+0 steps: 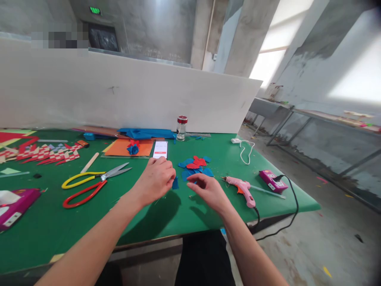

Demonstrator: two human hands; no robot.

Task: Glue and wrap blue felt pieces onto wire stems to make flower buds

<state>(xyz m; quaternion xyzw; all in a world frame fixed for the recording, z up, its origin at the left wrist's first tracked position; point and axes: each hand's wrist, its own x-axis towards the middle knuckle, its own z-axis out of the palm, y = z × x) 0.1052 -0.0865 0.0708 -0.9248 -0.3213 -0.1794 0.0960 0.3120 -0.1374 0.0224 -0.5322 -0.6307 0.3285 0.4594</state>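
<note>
Above the table's front middle, my left hand (157,177) is closed, with a small blue paper piece (175,183) showing at its fingertips. My right hand (208,192) is just to the right, thumb and fingers curved and apart, with nothing visible in it. Beyond the right hand lies a loose pile of blue petal-shaped pieces (187,173) and red petal-shaped pieces (199,161). A phone (160,149) with a lit screen lies just past my left hand. To the right rests a pink hot glue gun (242,188) with a clear glue stick (269,192) beside it.
Left on the green table (98,222) are open scissors (102,176), a wooden stick (90,162) and red-white woven strips (47,153). A red-and-blue paper flower (133,148) rests on orange sheets (117,147). A lidded jar (181,129), white cable (245,153) and purple power strip (272,180) stand around.
</note>
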